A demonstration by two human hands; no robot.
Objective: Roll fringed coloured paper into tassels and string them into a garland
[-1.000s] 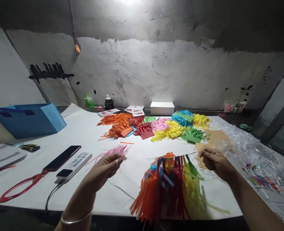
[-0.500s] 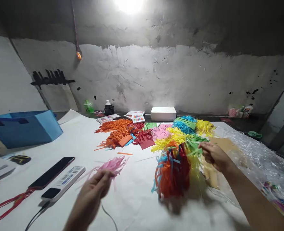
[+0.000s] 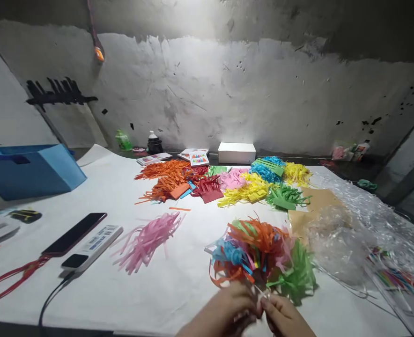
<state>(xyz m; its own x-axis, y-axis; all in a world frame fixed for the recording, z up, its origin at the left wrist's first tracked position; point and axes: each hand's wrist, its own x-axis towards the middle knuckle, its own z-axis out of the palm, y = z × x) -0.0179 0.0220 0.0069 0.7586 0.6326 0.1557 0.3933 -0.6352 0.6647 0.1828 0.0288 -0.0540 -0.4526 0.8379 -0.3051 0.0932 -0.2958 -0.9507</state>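
At the front edge of the table my left hand [image 3: 230, 304] and my right hand [image 3: 284, 314] are close together, with fingers closed. A thin white string [image 3: 259, 290] runs between their fingertips; what the left fingers grip is partly hidden and blurred. Just beyond the hands lies a bunch of multicoloured paper tassels [image 3: 259, 241] in orange, blue, pink and red. A green paper tassel [image 3: 294, 276] sits at its right side, beside my right hand. To the left, a pink paper tassel [image 3: 151, 241] rests alone on the white table covering [image 3: 193, 271].
Fringed paper in orange [image 3: 163, 182], red [image 3: 209, 187], yellow [image 3: 245, 189] and green [image 3: 286, 196] lies farther back. A white box [image 3: 237, 153] stands behind. Left are a phone [image 3: 75, 234], a power bank [image 3: 92, 248] and a blue box [image 3: 27, 173]; clear plastic [image 3: 379, 220] lies right.
My left hand has left the pink tassel on the table and moved right. My right hand has lowered the colourful tassels and come toward the front edge, meeting the left. The view has tilted down.
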